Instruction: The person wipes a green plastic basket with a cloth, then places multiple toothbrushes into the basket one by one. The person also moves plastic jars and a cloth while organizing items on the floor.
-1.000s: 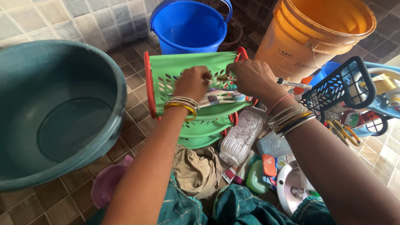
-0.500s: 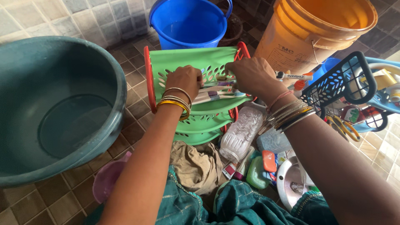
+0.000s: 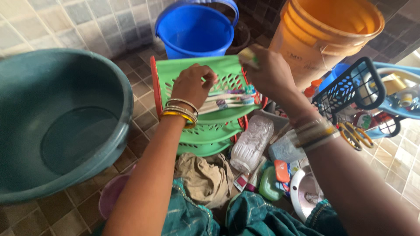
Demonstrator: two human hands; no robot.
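Observation:
A green plastic rack (image 3: 210, 126) with red end frames lies on its side on the tiled floor. Several toothbrushes (image 3: 229, 99) lie across its top shelf. My left hand (image 3: 192, 85) rests on the rack with its fingers closed over the handle ends of those toothbrushes. My right hand (image 3: 271, 72) is raised above the rack's right end. It grips one toothbrush (image 3: 248, 56), of which only a blurred yellowish end shows past the fingers. Both wrists wear bangles.
A large teal basin (image 3: 26, 175) fills the left. A blue bucket (image 3: 197, 30) and an orange bucket (image 3: 306, 35) stand behind the rack. A dark blue basket (image 3: 350, 91), yellow scissors (image 3: 354, 135), a clear bottle (image 3: 251, 144) and a brown cloth (image 3: 205, 175) crowd the right and front.
My right hand has lifted up and back off the rack with one toothbrush, moving fast enough to blur. My left hand stays on the toothbrushes on the rack.

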